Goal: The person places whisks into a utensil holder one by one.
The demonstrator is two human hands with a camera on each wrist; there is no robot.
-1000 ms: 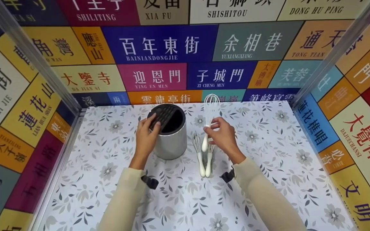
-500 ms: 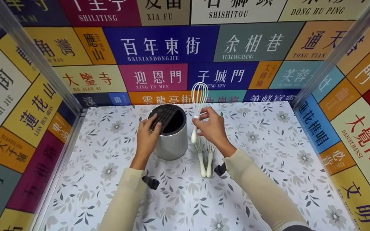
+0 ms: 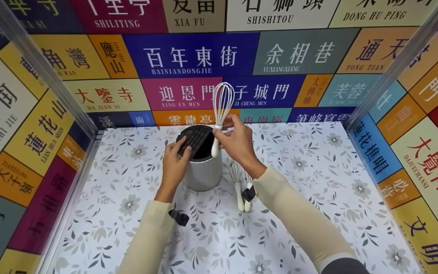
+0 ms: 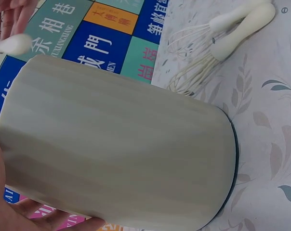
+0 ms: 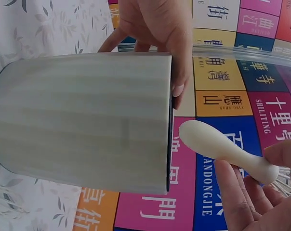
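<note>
A pale grey cylindrical utensil holder (image 3: 203, 177) stands upright at the back of the table. Its black top has a slotted insert (image 3: 196, 137) on the left and an open dark compartment on the right. My left hand (image 3: 174, 160) grips its left side, thumb over the rim (image 5: 170, 144). With thumb and fingers, my right hand (image 3: 238, 140) pinches a balloon whisk (image 3: 222, 101) where wires meet handle. Wires point up. The cream handle (image 5: 210, 142) hangs down, its tip over the right part of the opening in the head view and just beyond the rim in the right wrist view.
Two more whisks lie side by side right of the holder: one with its handle (image 3: 239, 196) in plain sight, another (image 4: 244, 31) partly behind the right wrist's black strap. A wall of colourful sign panels (image 3: 188, 53) rises behind the floral-patterned table (image 3: 127, 236).
My right hand has carried the whisk left and up, from above the lying whisks to over the holder's opening. My left hand has stayed on the holder.
</note>
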